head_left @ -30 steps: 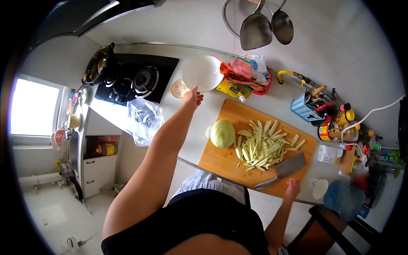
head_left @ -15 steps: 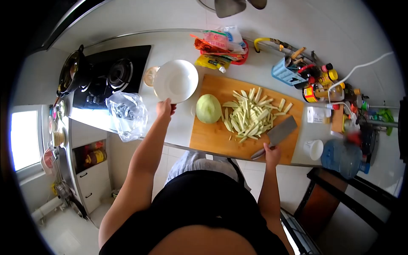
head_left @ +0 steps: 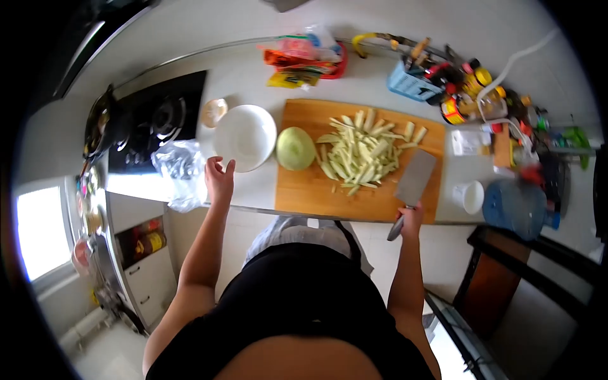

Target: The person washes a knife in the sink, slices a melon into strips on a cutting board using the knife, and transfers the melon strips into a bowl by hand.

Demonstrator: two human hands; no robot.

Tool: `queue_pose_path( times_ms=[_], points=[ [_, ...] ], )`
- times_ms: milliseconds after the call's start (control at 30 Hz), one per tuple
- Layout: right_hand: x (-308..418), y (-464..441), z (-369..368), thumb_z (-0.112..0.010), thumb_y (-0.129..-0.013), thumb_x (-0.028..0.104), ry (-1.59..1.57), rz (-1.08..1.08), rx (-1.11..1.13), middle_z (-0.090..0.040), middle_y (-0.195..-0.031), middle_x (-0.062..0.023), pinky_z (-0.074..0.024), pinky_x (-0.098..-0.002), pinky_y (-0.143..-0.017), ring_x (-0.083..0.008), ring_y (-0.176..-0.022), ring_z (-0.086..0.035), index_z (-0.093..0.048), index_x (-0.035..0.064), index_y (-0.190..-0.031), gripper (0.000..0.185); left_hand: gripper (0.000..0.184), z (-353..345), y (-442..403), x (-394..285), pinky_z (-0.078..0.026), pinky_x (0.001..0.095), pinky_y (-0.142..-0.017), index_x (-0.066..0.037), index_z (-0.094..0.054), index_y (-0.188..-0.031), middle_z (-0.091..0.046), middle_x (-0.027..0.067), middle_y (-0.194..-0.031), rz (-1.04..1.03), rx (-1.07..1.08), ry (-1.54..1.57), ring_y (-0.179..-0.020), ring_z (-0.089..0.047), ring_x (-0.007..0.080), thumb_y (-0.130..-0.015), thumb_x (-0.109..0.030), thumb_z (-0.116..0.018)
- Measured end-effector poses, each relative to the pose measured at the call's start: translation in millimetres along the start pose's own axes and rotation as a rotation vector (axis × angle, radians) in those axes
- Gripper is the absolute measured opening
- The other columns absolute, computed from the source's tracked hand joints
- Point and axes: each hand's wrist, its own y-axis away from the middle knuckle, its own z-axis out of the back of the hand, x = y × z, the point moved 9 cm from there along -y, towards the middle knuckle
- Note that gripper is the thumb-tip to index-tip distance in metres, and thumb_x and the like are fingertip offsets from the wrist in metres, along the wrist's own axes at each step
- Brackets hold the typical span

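A white bowl (head_left: 244,138) stands on the counter just left of the wooden cutting board (head_left: 297,196). My left hand (head_left: 220,182) is at the bowl's near left side, fingers apart and holding nothing; whether the thumb still touches the rim I cannot tell. My right hand (head_left: 411,219) is wrapped around the handle of a cleaver (head_left: 416,176), whose broad blade lies over the board's right part. On the board are a pale green, round gourd-like vegetable (head_left: 296,149) and a heap of cut pale green strips (head_left: 362,155).
A clear plastic bag (head_left: 180,171) lies left of my left hand, by the black stove (head_left: 142,101). Behind the board are food packets (head_left: 297,60). To the right are a blue basket (head_left: 415,82), sauce bottles (head_left: 472,95), a white cup (head_left: 469,197) and a large water jug (head_left: 514,209).
My left hand has let go of the bowl's rim, and the bowl is now nearer the counter's front edge. The cleaver has turned in my right hand, its handle now pointing more toward me.
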Motion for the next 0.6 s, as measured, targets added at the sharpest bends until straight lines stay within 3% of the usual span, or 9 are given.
queue_pose_path(
  times_ms=[33, 67, 133, 167, 233, 267, 333, 500, 600],
  points=[
    [5, 9, 1, -0.053, -0.074, -0.003, 0.014, 0.023, 0.010, -0.048, -0.056, -0.0070, -0.0384, -0.0312, -0.035, -0.0186, -0.037, -0.047, -0.051, 0.0021, -0.095, 0.022, 0.039, -18, 10, -38, -0.048, 0.0311, -0.070, -0.004, -0.054, -0.104, -0.054, 0.0092, -0.085, -0.081, 0.144, 0.182, -0.077, -0.057, 0.0199, -0.073, -0.016, -0.076],
    [4, 18, 9, -0.053, -0.074, -0.003, 0.017, 0.019, -0.009, -0.048, -0.056, -0.0070, -0.0384, -0.0312, -0.035, -0.0186, -0.037, -0.047, -0.051, 0.0021, -0.095, 0.022, 0.042, -37, 26, -72, -0.049, 0.0309, -0.073, -0.005, -0.055, -0.105, -0.057, 0.0097, -0.088, -0.151, 0.278, 0.360, -0.080, -0.058, 0.0199, -0.071, -0.012, -0.078],
    [-5, 29, 12, -0.051, -0.086, 0.008, 0.028, -0.063, -0.023, -0.048, -0.054, -0.0058, -0.0389, -0.0297, -0.036, -0.0180, -0.038, -0.048, -0.050, 0.0037, -0.091, 0.006, 0.052, -84, 80, -162, -0.049, 0.0323, -0.081, -0.007, -0.054, -0.112, -0.059, 0.0127, -0.100, -0.426, 0.561, 0.481, -0.091, -0.059, 0.0230, -0.067, -0.010, -0.080],
    [-5, 38, 10, -0.048, -0.092, 0.017, 0.049, -0.065, -0.027, -0.047, -0.052, -0.0054, -0.0386, -0.0289, -0.035, -0.0166, -0.037, -0.047, -0.050, 0.0040, -0.089, 0.014, 0.065, -100, 108, -207, -0.045, 0.0373, -0.092, -0.009, -0.050, -0.122, -0.054, 0.0160, -0.117, -0.593, 0.679, 0.364, -0.108, -0.054, 0.0278, -0.066, -0.017, -0.081],
    [-18, 45, 7, -0.048, -0.092, 0.016, 0.033, -0.078, -0.067, -0.048, -0.052, -0.0058, -0.0391, -0.0291, -0.035, -0.0165, -0.037, -0.047, -0.050, 0.0040, -0.088, 0.013, 0.095, -147, 142, -248, -0.031, 0.0506, -0.103, -0.023, -0.031, -0.140, -0.026, 0.0238, -0.142, -0.796, 0.663, 0.010, -0.130, -0.026, 0.0442, -0.062, -0.041, -0.081],
    [-26, 47, 9, -0.048, -0.092, 0.015, 0.024, -0.092, -0.105, -0.048, -0.052, -0.0062, -0.0396, -0.0294, -0.036, -0.0165, -0.037, -0.047, -0.050, 0.0040, -0.088, 0.012, 0.107, -177, 146, -251, -0.027, 0.0579, -0.103, -0.032, -0.021, -0.144, -0.010, 0.0255, -0.148, -0.788, 0.666, -0.137, -0.133, -0.013, 0.0523, -0.058, -0.054, -0.079],
    [-30, 44, -7, -0.047, -0.091, 0.012, 0.035, -0.061, -0.052, -0.051, -0.055, -0.0073, -0.0428, -0.0292, -0.038, -0.0164, -0.038, -0.048, -0.050, 0.0027, -0.087, 0.010, 0.113, -209, 145, -258, -0.026, 0.0660, -0.098, -0.039, -0.015, -0.145, -0.001, 0.0237, -0.150, -0.668, 0.681, -0.359, -0.133, -0.007, 0.0547, -0.052, -0.064, -0.076],
    [-22, 41, -75, -0.049, -0.090, 0.004, -0.158, -0.164, 0.028, -0.054, -0.063, -0.0087, -0.0447, -0.0294, -0.039, -0.0156, -0.045, -0.052, -0.049, 0.0002, -0.094, 0.006, 0.113, -239, 150, -262, -0.026, 0.0729, -0.091, -0.043, -0.017, -0.143, 0.005, 0.0212, -0.151, -0.614, 0.689, -0.413, -0.133, -0.004, 0.0553, -0.050, -0.069, -0.073],
    [-27, 33, -116, -0.049, -0.091, 0.006, -0.111, -0.212, 0.202, -0.060, -0.073, -0.0111, -0.0481, -0.0307, -0.043, -0.0172, -0.048, -0.055, -0.045, 0.0013, -0.107, 0.017, 0.106, -245, 157, -265, -0.027, 0.0728, -0.090, -0.043, -0.024, -0.142, 0.002, 0.0173, -0.152, -0.639, 0.663, -0.440, -0.133, -0.005, 0.0551, -0.051, -0.068, -0.073]
  ],
)
